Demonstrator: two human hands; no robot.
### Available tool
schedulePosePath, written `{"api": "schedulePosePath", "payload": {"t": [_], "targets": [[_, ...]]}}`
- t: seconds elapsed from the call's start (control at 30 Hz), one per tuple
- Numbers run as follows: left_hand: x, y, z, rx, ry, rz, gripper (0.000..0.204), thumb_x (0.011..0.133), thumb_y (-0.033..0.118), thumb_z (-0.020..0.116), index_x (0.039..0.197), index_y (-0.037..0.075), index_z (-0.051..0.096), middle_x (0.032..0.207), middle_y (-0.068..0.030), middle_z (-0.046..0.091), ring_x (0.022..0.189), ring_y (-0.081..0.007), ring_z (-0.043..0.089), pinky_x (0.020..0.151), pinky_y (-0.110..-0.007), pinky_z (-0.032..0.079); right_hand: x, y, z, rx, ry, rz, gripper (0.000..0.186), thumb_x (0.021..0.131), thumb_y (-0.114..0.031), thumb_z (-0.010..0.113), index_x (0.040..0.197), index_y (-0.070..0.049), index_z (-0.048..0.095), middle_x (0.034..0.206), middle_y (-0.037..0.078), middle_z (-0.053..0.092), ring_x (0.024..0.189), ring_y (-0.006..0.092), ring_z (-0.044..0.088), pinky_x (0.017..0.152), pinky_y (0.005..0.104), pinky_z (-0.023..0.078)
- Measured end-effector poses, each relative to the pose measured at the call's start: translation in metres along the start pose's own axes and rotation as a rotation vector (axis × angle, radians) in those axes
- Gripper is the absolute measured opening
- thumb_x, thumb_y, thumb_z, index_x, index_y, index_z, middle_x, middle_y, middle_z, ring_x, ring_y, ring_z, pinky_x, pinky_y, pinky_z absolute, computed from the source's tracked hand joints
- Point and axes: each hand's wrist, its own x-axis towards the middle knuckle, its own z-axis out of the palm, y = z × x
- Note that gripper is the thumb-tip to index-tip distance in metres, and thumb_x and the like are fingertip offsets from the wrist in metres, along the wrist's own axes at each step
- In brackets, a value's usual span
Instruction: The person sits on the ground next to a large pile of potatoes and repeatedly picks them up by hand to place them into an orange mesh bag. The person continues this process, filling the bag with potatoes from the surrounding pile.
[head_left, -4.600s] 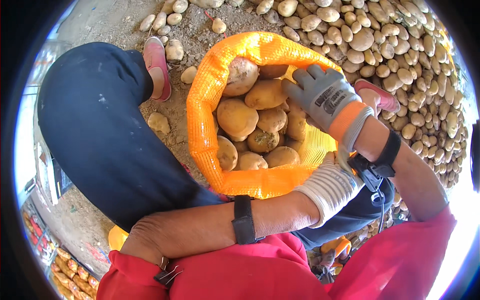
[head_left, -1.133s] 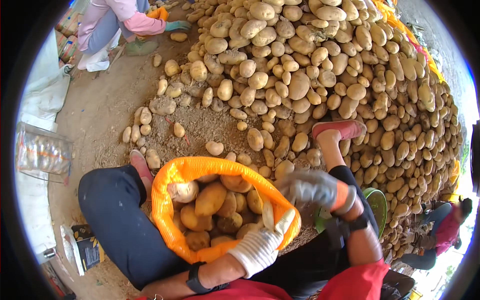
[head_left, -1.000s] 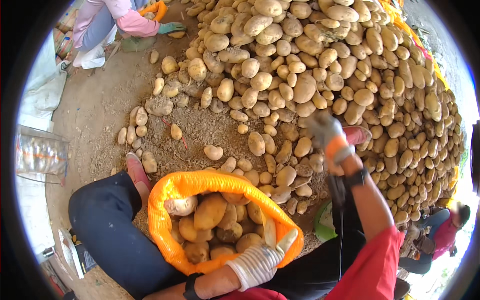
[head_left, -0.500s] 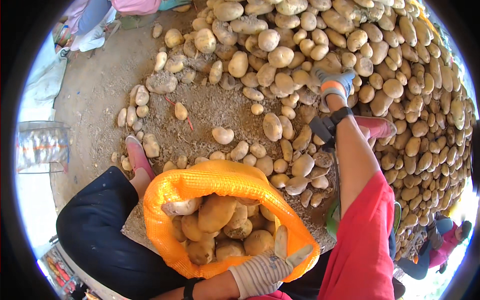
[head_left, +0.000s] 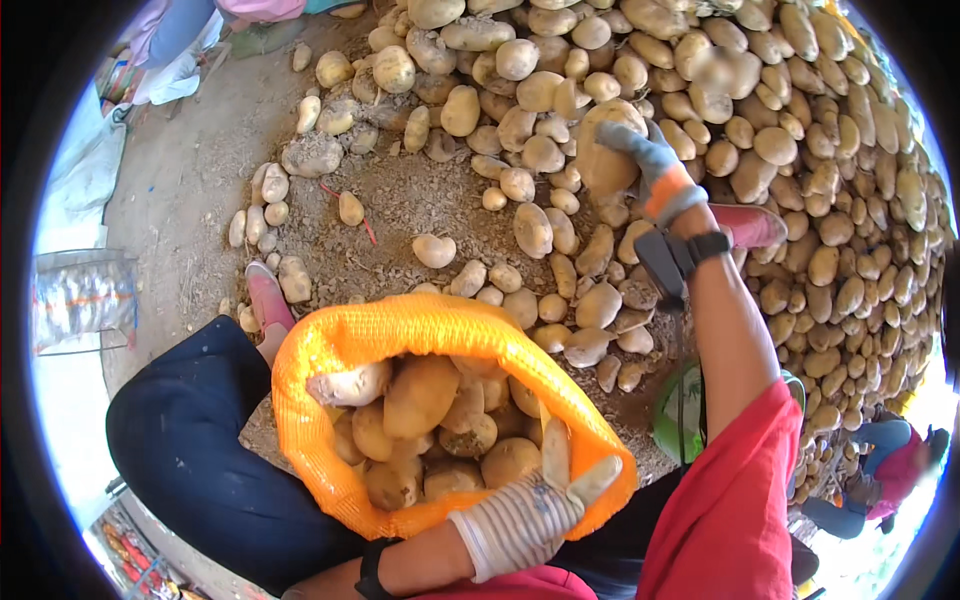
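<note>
Since it's partly hidden, I can't tell if the left hand [head_left: 520, 522] grips; the outstretched right hand [head_left: 656, 162] clutches a potato [head_left: 604, 172].

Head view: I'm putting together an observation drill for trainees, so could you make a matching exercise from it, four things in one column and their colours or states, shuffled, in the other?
Column one
1. left hand
2. right hand
3. sack
4. right shoe

Column two
A. pink
B. gloved in grey, on a large potato
C. orange, open at the top, with potatoes inside
D. gloved in pale stripes, at the sack's rim

Pairs: 1-D, 2-B, 3-C, 4-A
</note>
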Motion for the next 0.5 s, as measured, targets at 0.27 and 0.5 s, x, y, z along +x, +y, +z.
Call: {"api": "schedulePosePath", "payload": {"t": [0.27,0.5], "targets": [[-0.002,0.019,0.02,0.069,0.116,-0.23,0.02,0.081,0.01,0.059,0.098,0.0,0.059,0.077,-0.0225,0.066,0.073,-0.0398,0.066,0.067,-0.05,0.052,-0.171,0.002,0.016,0.64,-0.215,0.217,0.067,0.086,-0.053,0.071,0.13,-0.006,0.055,0.111,0.011,0.067,0.097,0.026,0.066,0.077,0.0386,0.056],[0.011,0.035,0.025,0.168,0.074,-0.255,0.043,0.088,0.009,0.053,0.128,-0.004,0.05,0.094,-0.0263,0.068,0.085,-0.0393,0.068,0.075,-0.047,0.053,-0.245,-0.078,0.054,-0.035,-0.234,-0.185,0.088,0.075,-0.046,0.081,0.141,-0.001,0.044,0.124,0.014,0.062,0.107,0.0244,0.063,0.079,0.0326,0.056]]}}
